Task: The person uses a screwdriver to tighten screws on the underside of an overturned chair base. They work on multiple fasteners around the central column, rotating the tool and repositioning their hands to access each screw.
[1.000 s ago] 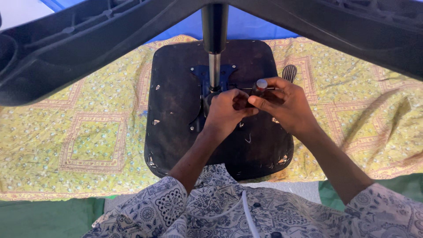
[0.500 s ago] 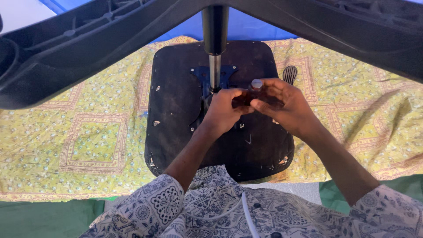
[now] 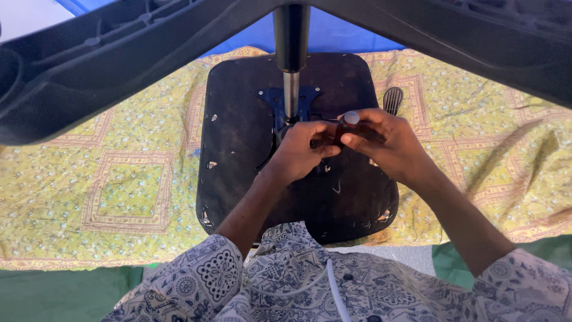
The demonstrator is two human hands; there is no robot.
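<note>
Gripping a small dark tool (image 3: 347,126) with a pale tip, both hands meet over the upturned seat (image 3: 238,137), beside the column (image 3: 291,89). Left hand (image 3: 301,149) clenched on its near end, right hand (image 3: 384,143) pinching the tip. Base (image 3: 107,65) already mounted overhead; mechanism work looks unfinished.

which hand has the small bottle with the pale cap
The right hand grips the bottle; the left hand only meets it at the fingertips.

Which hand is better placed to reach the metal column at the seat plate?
Probably left: the left hand lies beside the metal column; the right hand holds a small dark bottle.
</note>
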